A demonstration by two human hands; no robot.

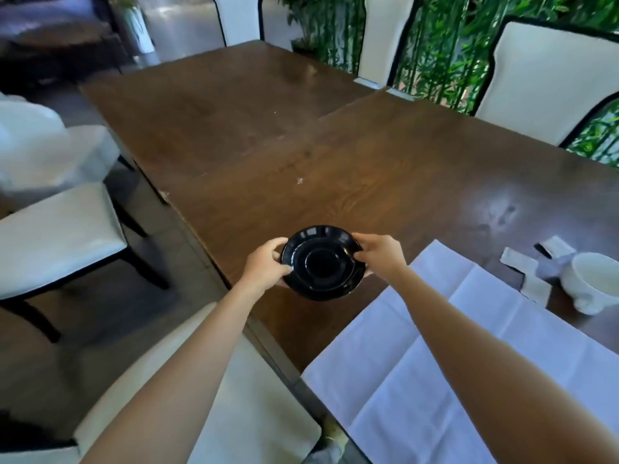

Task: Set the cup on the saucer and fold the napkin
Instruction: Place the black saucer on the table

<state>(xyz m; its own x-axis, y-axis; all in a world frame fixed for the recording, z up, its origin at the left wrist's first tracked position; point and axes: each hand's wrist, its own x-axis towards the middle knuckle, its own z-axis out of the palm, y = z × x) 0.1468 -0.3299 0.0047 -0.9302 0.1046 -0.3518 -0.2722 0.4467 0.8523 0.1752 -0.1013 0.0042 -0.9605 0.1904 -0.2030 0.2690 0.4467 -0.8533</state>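
A glossy black saucer [322, 263] is held by both hands above the near left part of the wooden table [335, 155]. My left hand [266, 266] grips its left rim and my right hand [382, 256] grips its right rim. A white cup [594, 283] stands on the table at the far right, apart from the saucer. A white napkin [469, 356] lies spread flat with crease lines, reaching the table's near edge, right of the saucer.
Pale strips of tape [522, 272] form a cross mark beside the cup. White chairs stand at the left [57, 236], under my arms [241, 396] and across the table [549, 82]. Green plants [435, 45] line the back.
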